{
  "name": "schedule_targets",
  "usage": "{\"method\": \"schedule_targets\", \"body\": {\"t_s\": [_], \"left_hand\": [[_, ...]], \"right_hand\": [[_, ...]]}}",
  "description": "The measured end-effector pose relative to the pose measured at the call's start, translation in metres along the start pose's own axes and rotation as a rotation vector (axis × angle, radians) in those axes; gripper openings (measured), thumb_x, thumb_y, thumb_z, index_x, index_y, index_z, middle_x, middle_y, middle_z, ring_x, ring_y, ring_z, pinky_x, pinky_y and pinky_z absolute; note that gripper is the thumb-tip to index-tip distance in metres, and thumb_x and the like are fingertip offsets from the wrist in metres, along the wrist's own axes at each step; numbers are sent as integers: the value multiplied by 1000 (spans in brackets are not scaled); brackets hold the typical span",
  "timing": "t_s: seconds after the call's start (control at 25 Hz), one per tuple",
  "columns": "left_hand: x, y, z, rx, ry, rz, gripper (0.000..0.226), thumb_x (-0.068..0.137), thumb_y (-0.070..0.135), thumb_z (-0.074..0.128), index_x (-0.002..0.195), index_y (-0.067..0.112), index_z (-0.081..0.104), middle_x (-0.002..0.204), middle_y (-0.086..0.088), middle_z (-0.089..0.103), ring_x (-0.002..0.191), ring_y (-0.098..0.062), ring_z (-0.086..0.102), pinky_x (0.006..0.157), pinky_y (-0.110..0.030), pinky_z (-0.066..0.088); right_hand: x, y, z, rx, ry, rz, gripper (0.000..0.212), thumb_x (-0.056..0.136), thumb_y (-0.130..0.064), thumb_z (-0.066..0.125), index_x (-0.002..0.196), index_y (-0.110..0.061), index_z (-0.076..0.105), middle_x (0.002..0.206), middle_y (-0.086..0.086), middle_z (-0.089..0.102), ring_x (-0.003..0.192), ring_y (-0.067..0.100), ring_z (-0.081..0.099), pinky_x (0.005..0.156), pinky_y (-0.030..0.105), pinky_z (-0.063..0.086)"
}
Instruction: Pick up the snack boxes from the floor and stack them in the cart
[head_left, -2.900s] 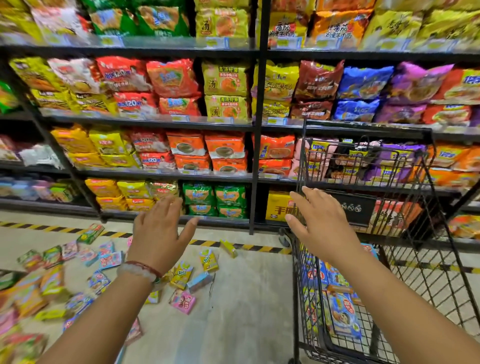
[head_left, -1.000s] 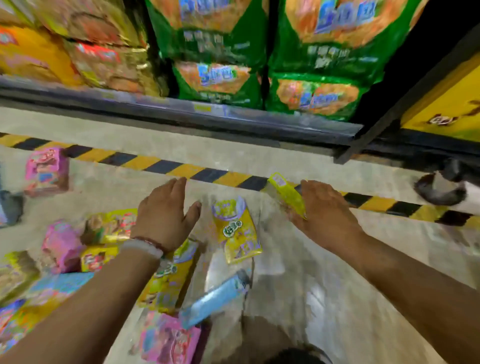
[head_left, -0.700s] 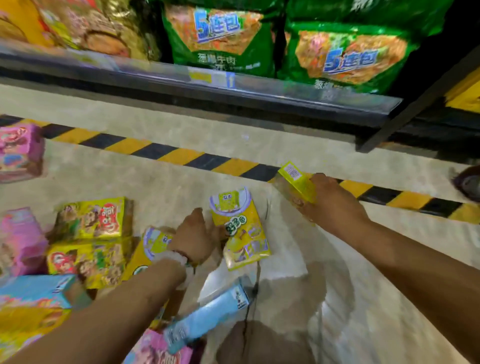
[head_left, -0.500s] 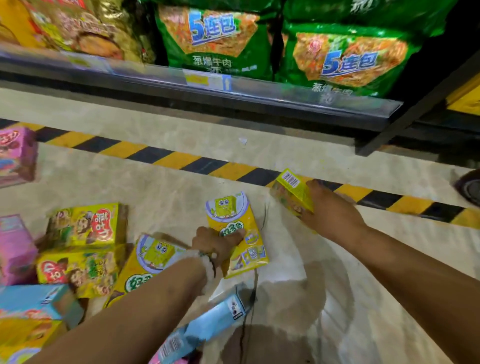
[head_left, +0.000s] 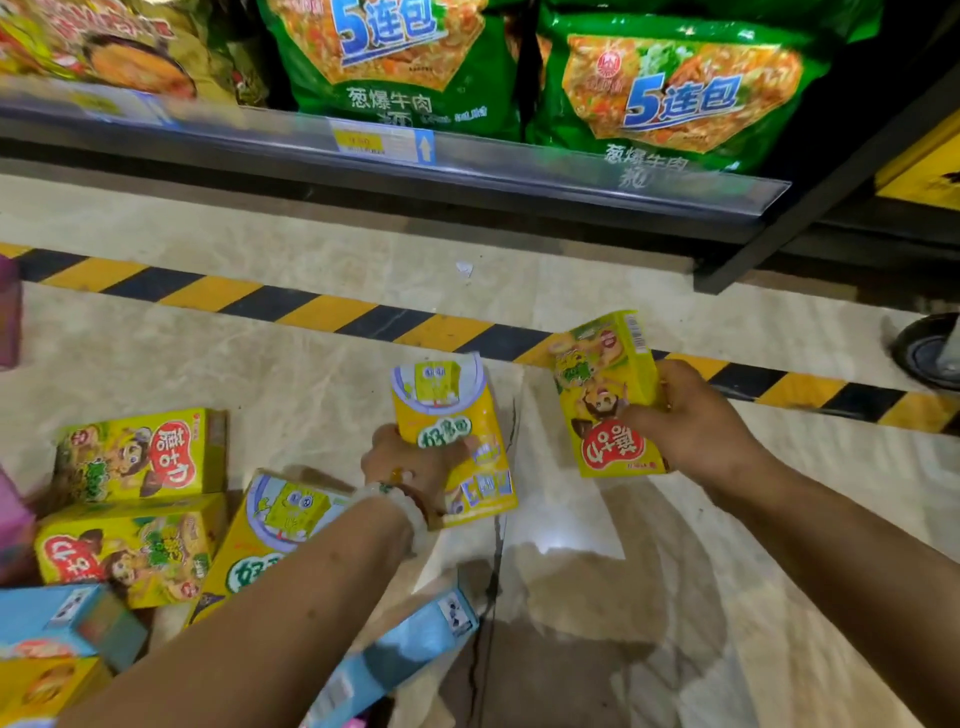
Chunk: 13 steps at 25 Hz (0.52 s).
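My left hand (head_left: 410, 465) grips a yellow cartoon-sponge snack box (head_left: 452, 415) by its left edge, just above the floor at centre. My right hand (head_left: 691, 421) holds a yellow-green snack box with a red mushroom logo (head_left: 602, 395), lifted off the floor and turned face up. Several more boxes lie at the lower left: two mushroom-logo boxes (head_left: 135, 452) (head_left: 130, 551), a second sponge box (head_left: 270, 525) partly under my left forearm, and light blue boxes (head_left: 410, 639). Of the cart only a wheel (head_left: 930, 353) shows at the right edge.
The bottom shelf edge (head_left: 415, 156) with green noodle packs (head_left: 400, 57) runs across the top. A black shelf upright (head_left: 810, 192) slants down at right. Yellow-black hazard tape (head_left: 260, 301) crosses the beige floor. A pink box (head_left: 8, 322) sits at the left edge.
My right hand lifted the mushroom-logo box off the tape line and turned its face up. My left hand closed on the sponge box and raised it slightly.
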<state>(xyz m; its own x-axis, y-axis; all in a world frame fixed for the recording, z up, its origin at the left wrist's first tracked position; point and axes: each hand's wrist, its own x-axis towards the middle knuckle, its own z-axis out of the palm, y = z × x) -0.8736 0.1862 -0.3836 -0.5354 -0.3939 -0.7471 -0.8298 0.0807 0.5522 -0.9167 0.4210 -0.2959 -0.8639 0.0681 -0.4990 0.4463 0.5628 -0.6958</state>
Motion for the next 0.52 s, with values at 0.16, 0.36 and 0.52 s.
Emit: {"method": "schedule_targets", "body": {"t_s": [0.16,0.36,0.52], "left_hand": [[-65,50,-63,-319,-9,107,82,50,23,89,121,2,53,106,-12,68,76,-20,70,61,-35,58],[-237,137,-149,-279,-121,157,61,69,8,78,123,-4,52,105,-16,65,51,-5,63,45,-35,53],[-391,218,-205,-361,-251,230,65,53,-11,75,113,-3,52,67,4,72,57,-7,67,51,-18,52]], "right_hand": [[-58,-40,-32,321,-76,167,21,91,-11,57,107,-25,59,96,-2,70,78,17,68,63,31,53],[-179,-140,-128,526,-118,220,23,90,-10,58,107,-24,61,105,3,70,91,24,68,80,40,53],[-281,-232,-215,651,-47,223,25,87,-6,60,110,-16,60,108,11,67,91,28,66,83,42,50]]}}
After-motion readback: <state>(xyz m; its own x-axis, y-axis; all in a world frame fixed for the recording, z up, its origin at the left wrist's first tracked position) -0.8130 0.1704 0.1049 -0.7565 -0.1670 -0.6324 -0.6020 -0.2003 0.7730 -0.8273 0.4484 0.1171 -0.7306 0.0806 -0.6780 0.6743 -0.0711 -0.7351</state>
